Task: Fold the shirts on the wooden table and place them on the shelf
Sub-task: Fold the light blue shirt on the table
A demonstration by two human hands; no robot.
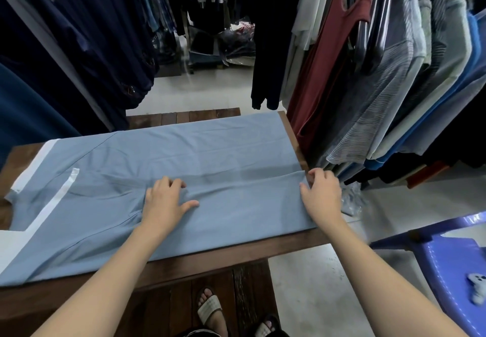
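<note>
Shirt [215, 149], the light blue one: where does it lie?

Spread lengthwise across the wooden table [236, 252], the end with the white stripes to the left, the hem at the right edge. Its near long side is folded over toward the middle, so a straight fold edge runs across the cloth.

What is the left hand [168, 202] doing?

It rests flat on the cloth near the middle of the shirt, at the fold edge. The fingers are spread apart and the thumb points right. It presses down and grips nothing.

And the right hand [322, 192]?

It is at the hem end, by the table's right edge. Its fingers are curled over the corner of the folded layer and pinch the cloth there.

What stands around the table?

Hanging shirts [394, 86] crowd the right side, grey, striped and blue, with a maroon tank top [323, 73] among them. Dark garments [79, 47] hang on the left. A blue plastic chair [447, 263] stands at the lower right with a small pale object [476, 286] on its seat; what it is I cannot tell. Below the table, a foot in a sandal [210, 307] shows.
</note>
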